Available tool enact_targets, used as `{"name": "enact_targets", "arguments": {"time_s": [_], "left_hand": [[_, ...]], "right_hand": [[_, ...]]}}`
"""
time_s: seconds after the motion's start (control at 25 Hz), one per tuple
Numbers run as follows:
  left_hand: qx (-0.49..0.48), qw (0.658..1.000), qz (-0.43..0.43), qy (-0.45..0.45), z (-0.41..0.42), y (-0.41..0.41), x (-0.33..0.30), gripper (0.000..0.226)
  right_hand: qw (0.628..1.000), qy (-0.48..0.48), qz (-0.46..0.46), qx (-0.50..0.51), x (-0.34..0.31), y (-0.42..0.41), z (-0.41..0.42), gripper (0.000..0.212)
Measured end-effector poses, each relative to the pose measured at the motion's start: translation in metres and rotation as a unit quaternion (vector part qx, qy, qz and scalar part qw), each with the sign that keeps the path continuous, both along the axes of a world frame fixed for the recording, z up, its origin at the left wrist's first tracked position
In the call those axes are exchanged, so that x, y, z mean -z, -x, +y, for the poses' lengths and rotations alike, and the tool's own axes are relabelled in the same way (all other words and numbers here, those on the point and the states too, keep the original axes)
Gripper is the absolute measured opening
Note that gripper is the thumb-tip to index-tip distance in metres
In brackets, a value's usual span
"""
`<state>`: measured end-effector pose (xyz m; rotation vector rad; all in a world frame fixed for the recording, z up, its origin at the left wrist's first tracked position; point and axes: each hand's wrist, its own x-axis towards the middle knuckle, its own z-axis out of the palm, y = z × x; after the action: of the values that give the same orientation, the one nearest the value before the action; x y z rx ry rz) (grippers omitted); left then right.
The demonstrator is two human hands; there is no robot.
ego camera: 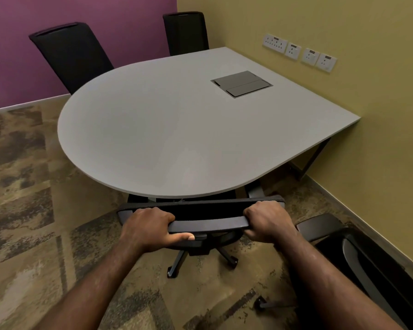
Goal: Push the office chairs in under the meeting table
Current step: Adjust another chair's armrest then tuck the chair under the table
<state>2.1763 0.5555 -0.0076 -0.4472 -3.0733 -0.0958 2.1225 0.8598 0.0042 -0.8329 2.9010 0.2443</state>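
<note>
Both hands (150, 225) (267, 222) grip the chair (208, 223), apparently tucked under the table (177, 129).

We reach both arms forward — our left hand (150, 226) and right hand (267, 222) curl tight, fingers over, thumbs under, level and well apart.

Matt grey table (153, 129), mottled carpet (22, 186)

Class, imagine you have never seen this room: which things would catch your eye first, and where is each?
First, the left hand and right hand gripping the top of a black office chair's backrest at the near edge of the grey meeting table. Next, the purple wall behind two more chairs on the far side.
</note>
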Motion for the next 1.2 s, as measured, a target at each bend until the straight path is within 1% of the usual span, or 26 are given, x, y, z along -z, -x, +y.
{"name": "enact_targets", "arguments": {"time_s": [0.12,0.4,0.84,0.92,1.04,1.08,1.2], "left_hand": [[0.008,1.000,0.003,0.004,-0.006,0.001,0.000,0.080],[0.010,1.000,0.004,0.011,-0.008,0.002,-0.002,0.081],[0.010,1.000,0.014,0.021,-0.031,0.007,0.001,0.077],[0.019,0.999,0.013,0.027,-0.041,0.007,0.000,0.074],[0.026,0.999,0.015,0.030,-0.056,0.009,-0.002,0.073],[0.030,0.999,0.013,0.031,-0.060,0.010,-0.003,0.073],[0.038,0.999,0.013,0.031,-0.068,0.013,-0.003,0.075]], "right_hand": [[1.000,-0.006,0.005,-0.004,0.001,-0.003,-0.006,0.036],[1.000,-0.016,0.005,-0.005,-0.001,0.004,-0.010,0.031],[0.999,0.027,0.015,-0.023,0.002,0.009,-0.028,0.043],[0.998,0.043,0.026,-0.024,0.006,0.006,-0.036,0.054],[0.996,0.073,0.051,-0.022,0.010,0.000,-0.049,0.082],[0.995,0.081,0.055,-0.020,0.011,-0.001,-0.053,0.086],[0.994,0.092,0.061,-0.014,0.011,-0.003,-0.060,0.083]]}}
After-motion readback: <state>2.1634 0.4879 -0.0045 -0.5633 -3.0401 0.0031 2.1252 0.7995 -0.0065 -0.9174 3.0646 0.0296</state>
